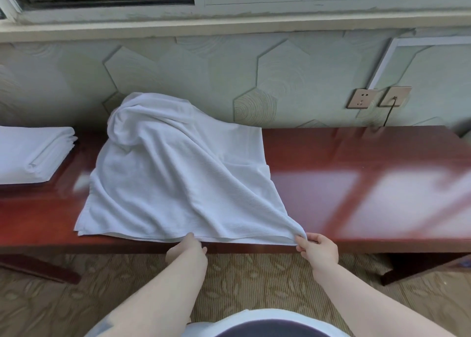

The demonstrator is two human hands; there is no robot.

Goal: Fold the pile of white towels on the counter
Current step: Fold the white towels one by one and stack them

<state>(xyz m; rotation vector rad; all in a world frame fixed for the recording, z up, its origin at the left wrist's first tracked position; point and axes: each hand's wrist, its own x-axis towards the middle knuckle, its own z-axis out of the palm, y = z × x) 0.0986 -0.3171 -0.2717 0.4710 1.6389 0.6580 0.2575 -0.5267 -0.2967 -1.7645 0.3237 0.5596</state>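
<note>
A large white towel (178, 173) lies spread over the dark red wooden counter (356, 183), bunched into a hump against the wall at its far left. Its near edge runs along the counter's front edge. My left hand (187, 247) grips that near edge around its middle, fingers tucked under the cloth. My right hand (318, 250) pinches the towel's near right corner, which is pulled taut toward me. A stack of folded white towels (33, 153) sits on the counter at the far left.
The counter runs along a green hexagon-patterned wall under a window sill. Two wall sockets (377, 98) sit at the right, with a black cable (388, 114) plugged in and hanging to the counter. Patterned carpet (254, 285) lies below.
</note>
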